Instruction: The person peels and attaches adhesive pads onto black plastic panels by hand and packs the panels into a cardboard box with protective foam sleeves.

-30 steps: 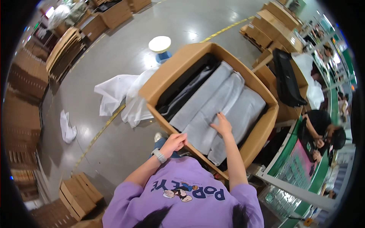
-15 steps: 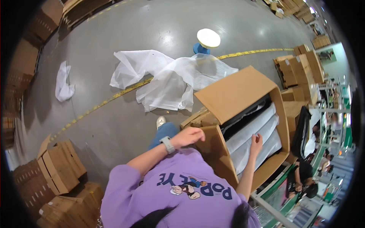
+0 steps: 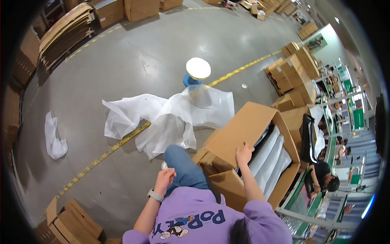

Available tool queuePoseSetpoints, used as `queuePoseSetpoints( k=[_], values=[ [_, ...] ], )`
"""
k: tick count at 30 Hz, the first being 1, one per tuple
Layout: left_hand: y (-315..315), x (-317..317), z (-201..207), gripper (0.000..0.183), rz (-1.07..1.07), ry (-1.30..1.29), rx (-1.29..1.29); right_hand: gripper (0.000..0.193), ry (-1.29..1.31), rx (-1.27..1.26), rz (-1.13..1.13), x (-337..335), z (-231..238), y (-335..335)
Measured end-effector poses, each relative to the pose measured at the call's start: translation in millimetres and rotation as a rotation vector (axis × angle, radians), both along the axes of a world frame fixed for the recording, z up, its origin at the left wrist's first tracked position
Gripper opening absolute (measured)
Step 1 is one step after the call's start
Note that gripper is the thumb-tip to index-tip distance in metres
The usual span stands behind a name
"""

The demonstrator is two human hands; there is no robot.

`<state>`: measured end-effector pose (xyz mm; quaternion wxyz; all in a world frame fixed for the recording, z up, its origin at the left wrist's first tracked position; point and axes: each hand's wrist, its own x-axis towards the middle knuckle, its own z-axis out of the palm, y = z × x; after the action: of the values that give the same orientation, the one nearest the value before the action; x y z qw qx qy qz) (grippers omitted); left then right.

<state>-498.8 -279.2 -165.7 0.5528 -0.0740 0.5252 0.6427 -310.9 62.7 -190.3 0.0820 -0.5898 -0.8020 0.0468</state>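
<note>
A large open cardboard box (image 3: pixel 231 185) stands at my right, its near-left flap (image 3: pixel 239 130) folded outward. Inside lie several long items in pale grey-white wrapping (image 3: pixel 266 162), with black parts showing at the far side. My right hand (image 3: pixel 244 154) is at the inner edge of that flap, fingers apart, over the box opening; whether it presses on the cardboard is hard to tell. Beside my bent left knee, my left hand (image 3: pixel 165 179) hovers with its fingers curled in, and nothing shows in it. A watch sits on that wrist.
White foam sheets (image 3: pixel 174 118) lie on the floor ahead, near a round stool (image 3: pixel 198 68) with a blue base. Another white scrap (image 3: pixel 55 136) lies far left. Cartons (image 3: pixel 77 221) stand lower left, stacked boxes (image 3: pixel 292 71) at right. A co-worker (image 3: pixel 325 179) sits at a workbench on the right.
My left hand has drawn back from the box's near edge toward my knee. My right hand has moved off the wrapped items to the flap's edge. The view has shifted.
</note>
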Motion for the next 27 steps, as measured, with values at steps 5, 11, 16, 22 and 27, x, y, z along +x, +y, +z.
queuePoseSetpoints(
  k=[5, 11, 16, 22, 27],
  values=[
    [-1.0, -43.7, -1.6, 0.029, 0.002, 0.084, -0.004, 0.035, 0.046, -0.004, -0.046, 2.6, -6.8, 5.1],
    [-10.9, -102.1, -27.8, 0.027, 0.25, -0.03, -0.021, 0.016, 0.009, -0.028, -0.1, -1.4, -9.0, 4.8],
    [0.6, -165.3, -69.1, 0.026, 0.398, -0.122, -0.057, 0.012, -0.134, -0.078, -0.093, -11.8, -6.9, 12.5],
    [62.5, -274.6, -108.8, 0.026, 0.476, -0.188, -0.106, 0.043, -0.979, -0.792, 0.045, -72.5, 22.7, 50.8],
    [197.1, -431.2, -142.6, 0.028, 0.429, -0.312, -0.139, 0.041, -0.922, -0.79, 0.467, -235.7, -54.8, 220.3]
  ],
)
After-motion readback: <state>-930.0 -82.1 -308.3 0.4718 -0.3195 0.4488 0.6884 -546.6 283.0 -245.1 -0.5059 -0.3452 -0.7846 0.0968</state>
